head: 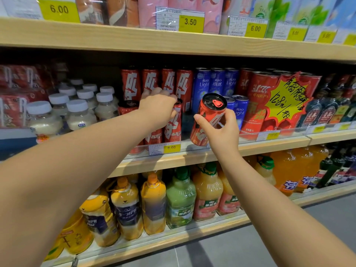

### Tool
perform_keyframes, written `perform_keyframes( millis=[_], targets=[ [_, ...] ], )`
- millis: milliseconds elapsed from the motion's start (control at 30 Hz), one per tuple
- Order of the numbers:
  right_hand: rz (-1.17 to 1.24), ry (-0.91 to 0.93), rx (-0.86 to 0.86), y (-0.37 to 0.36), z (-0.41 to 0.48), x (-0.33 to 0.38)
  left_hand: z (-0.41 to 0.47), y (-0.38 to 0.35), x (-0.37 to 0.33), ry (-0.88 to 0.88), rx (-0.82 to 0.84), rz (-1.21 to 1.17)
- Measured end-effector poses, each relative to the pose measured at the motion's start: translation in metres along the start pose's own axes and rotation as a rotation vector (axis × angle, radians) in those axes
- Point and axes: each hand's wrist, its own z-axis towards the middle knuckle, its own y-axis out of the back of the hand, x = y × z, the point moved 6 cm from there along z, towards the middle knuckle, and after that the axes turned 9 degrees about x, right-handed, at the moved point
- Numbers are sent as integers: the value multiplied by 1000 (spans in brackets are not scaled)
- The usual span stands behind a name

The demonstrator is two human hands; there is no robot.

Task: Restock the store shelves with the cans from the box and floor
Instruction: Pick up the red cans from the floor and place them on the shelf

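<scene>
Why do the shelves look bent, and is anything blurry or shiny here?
Head view: the wide lens bows the wooden shelf edge; the forearms balloon near the bottom corners; the left-edge red packs are smeared; glare streaks the juice bottles; the right hand's can stays sharp.

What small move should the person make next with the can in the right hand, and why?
Probably set it upright into the gap on the middle shelf. The right hand holds a red can tilted, in front of that shelf. The left hand rests on top of a matching red can in the front row, and the space right of it looks free.
</scene>
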Motion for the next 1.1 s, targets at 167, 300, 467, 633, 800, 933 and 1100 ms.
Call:
perform_keyframes(
  millis=[167, 300, 467, 633, 800, 933, 1100],
  targets=[
    [20, -43, -1, -7, 8, 0, -5, 3, -2, 14, 0, -56],
    [57, -52, 17, -21, 14, 3, -17, 23, -2, -89, -160, -544],
    [9, -86, 43, -38, 15, -4, -21, 44, -20, -253, -102, -709],
    [-148, -174, 40, -48, 16, -16, -12, 29, -31, -231, 13, -349],
    [-139, -223, 49, -53, 19, -20, -4, 23, -39, -251, -13, -267],
    [-169, -197, 46, -48, 12, -26, 6, 20, -44, -238, 3, -218],
    [-260, -145, 87, -49, -2, -36, 17, 9, -37, -168, 92, -201]
  ],
)
